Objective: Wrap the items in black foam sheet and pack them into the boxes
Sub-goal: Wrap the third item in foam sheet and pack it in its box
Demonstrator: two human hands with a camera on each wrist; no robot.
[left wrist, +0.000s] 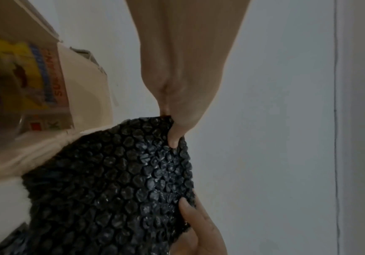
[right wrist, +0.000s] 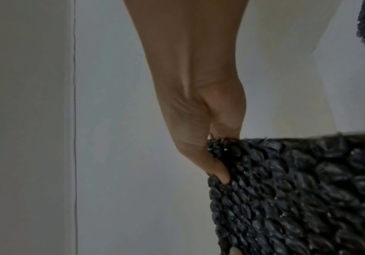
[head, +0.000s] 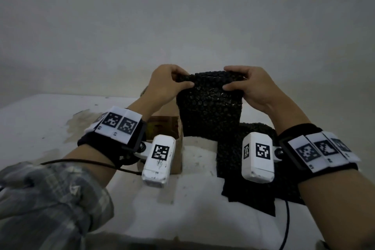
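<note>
The left hand (head: 165, 81) and the right hand (head: 248, 85) hold a black bubble-textured foam sheet (head: 210, 107) up in the air above the white worktop (head: 36, 128). Each grip is a pinch on one top corner: thumb on the near face, fingers curled over the top edge behind. In the left wrist view the left thumb (left wrist: 176, 136) presses the bubbled face at the corner; in the right wrist view the right thumb (right wrist: 219, 172) does the same on the opposite corner.

The sheet hangs upright, its long axis running vertically from the pinched top edge down to the free bottom edge, its broad face turned toward the person. The top edge lies roughly level between the two hands, slightly crumpled at the left corner.

Behind and to the left of the hanging sheet stands an open brown cardboard box (head: 162, 130) with yellow printing on an inner flap, resting on the worktop. To the right, under the right forearm, a stack of more black foam sheets (head: 253, 193) lies flat on the worktop, partly hidden by the wrist camera.
</note>
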